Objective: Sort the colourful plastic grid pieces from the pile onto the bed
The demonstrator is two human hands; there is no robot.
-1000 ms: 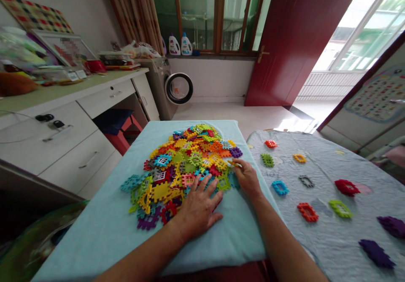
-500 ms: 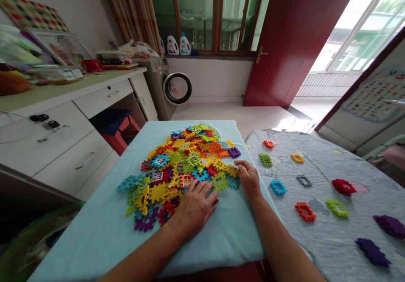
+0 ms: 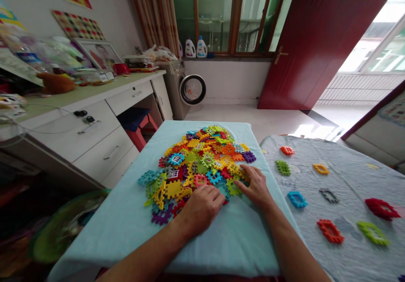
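A heap of colourful plastic interlocking building blocks (image 3: 186, 157), notched along their edges, lies on the light blue cloth. Some pieces have window grids. My left hand (image 3: 202, 206) rests at the near edge of this heap, its fingers curled together and their tips hidden; whatever is under them does not show. Beside the heap's right side is my right hand (image 3: 257, 186), thumb and forefinger apart, close to a lime green block (image 3: 233, 187). Nothing shows between those fingers. A pink window block (image 3: 200, 181) lies just beyond my left hand.
On the grey-blue covered surface to the right lie spaced-out blocks, among them a blue frame (image 3: 297, 199), an orange-red frame (image 3: 330, 231) and a green block (image 3: 282, 167). A desk (image 3: 95, 92), a stool (image 3: 136, 119) and an open-doored washing machine (image 3: 175, 92) stand beyond.
My view has turned left. My left hand's fingers have gone from spread flat to curled. My right hand has moved nearer the heap, its curled fingers opening out.
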